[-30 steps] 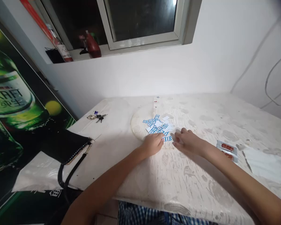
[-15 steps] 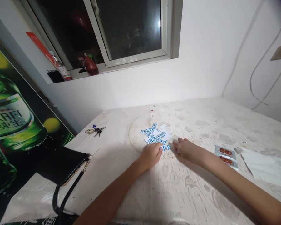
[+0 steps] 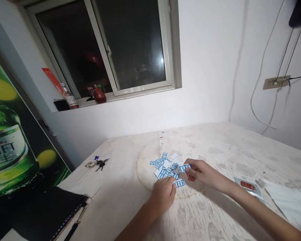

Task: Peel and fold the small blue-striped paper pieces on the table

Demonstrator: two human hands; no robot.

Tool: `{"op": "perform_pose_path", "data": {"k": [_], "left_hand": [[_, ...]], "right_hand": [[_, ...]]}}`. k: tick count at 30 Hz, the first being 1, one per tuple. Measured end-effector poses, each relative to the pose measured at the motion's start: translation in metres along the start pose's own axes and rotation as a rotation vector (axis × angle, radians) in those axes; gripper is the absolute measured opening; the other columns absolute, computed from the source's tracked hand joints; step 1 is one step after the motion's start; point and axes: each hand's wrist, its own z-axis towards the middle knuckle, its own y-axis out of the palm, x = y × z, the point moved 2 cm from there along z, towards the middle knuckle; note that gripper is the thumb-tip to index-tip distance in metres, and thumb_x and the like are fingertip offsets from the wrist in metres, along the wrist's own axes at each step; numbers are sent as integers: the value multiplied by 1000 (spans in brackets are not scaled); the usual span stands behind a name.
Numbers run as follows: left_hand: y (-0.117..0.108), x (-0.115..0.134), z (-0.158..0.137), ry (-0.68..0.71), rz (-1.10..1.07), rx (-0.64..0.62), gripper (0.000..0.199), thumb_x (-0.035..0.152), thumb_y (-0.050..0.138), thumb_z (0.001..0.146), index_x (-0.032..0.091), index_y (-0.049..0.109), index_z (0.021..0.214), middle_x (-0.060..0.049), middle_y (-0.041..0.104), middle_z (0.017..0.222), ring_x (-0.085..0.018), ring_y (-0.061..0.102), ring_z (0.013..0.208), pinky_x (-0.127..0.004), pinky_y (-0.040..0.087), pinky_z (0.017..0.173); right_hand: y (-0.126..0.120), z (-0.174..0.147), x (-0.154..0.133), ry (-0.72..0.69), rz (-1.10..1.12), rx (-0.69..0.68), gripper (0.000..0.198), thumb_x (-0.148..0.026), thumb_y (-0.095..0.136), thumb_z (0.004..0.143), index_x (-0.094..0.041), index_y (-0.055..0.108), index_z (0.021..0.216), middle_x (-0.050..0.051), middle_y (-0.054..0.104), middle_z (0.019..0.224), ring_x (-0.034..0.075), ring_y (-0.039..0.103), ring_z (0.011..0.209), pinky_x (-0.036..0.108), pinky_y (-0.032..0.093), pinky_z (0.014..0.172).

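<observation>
My left hand [image 3: 164, 190] is closed on a small white paper piece with blue outlined letters [image 3: 180, 183], held just above the table. Between the thumb and fingers of my right hand [image 3: 197, 170] is another such paper piece [image 3: 184, 168], tilted so its blue print shows. Just beyond both hands lies a loose pile of white and blue-printed paper pieces [image 3: 164, 165], overlapping one another. The fingertips of my left hand partly hide the piece it grips.
Keys [image 3: 100, 164] lie on the table's left side, near a black bag [image 3: 50, 211]. At right are a foil packet [image 3: 248, 185] and white paper [image 3: 288, 201]. Bottles [image 3: 71, 98] stand on the sill under the window [image 3: 137, 43]. A pale patterned cover [image 3: 203, 211] spreads over the table.
My right hand has turned and lifted, and the paper piece in it now shows its blue print. My left hand still grips its piece. The view has tilted up and shifted right.
</observation>
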Motion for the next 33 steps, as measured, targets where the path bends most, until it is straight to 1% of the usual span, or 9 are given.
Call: {"op": "perform_pose_path", "data": {"k": [3,6,8,13,18,23,29,32,33], "left_hand": [[1,0,-1,16,31,5,20,21,32,86,18,51,89,-3,62,85,-17,56,79,-27,39,67],[3,0,-2,21,72,15,18,22,32,86,18,49,85,-3,61,84,-17,55,77,-27,37,64],[4,0,-1,19,96,12,17,21,32,86,18,48,83,-4,60,83,-17,55,76,-27,36,63],[7,-2,-1,35,99,7,15,14,33,82,18,48,83,-4,60,83,-18,55,78,-28,37,65],[7,-3,-2,39,82,26,20,11,34,79,18,49,89,-4,60,85,-18,55,79,-28,39,66],[5,0,1,50,77,23,28,8,37,73,18,50,97,-4,61,89,-19,56,83,-30,40,71],[4,4,6,54,42,17,23,17,32,84,17,51,96,-6,61,87,-18,56,81,-30,40,70],[4,4,8,40,43,1,23,18,30,85,17,51,96,-5,61,85,-17,55,79,-28,39,68],[4,4,9,26,42,-4,23,19,30,86,17,51,94,-5,61,84,-17,55,78,-28,39,67]], "right_hand": [[13,-1,2,3,159,-60,11,-22,34,83,-19,44,79,2,59,73,12,52,63,24,40,60],[24,-2,6,43,138,-49,2,-18,40,77,-20,41,77,-1,54,65,11,47,57,22,36,53],[29,-2,7,42,69,-18,5,-17,43,73,-19,40,71,-2,49,62,10,43,55,21,33,50],[42,-1,12,-15,-45,97,10,-17,43,71,-16,48,63,2,53,70,11,45,61,22,33,53],[54,1,25,58,48,112,10,-17,41,74,-18,52,72,-3,47,54,9,38,48,20,27,46],[53,1,27,49,-55,196,6,-14,46,71,-18,47,66,-2,49,55,9,41,49,21,27,48],[50,2,33,107,-162,188,9,-17,48,74,-18,47,65,-1,51,57,10,43,51,22,27,50],[45,1,33,114,-223,192,4,-19,53,72,-19,50,74,-2,51,60,10,43,54,22,27,50],[42,1,32,103,-238,204,10,-19,54,72,-19,51,81,-2,51,63,11,44,55,22,28,51]]}}
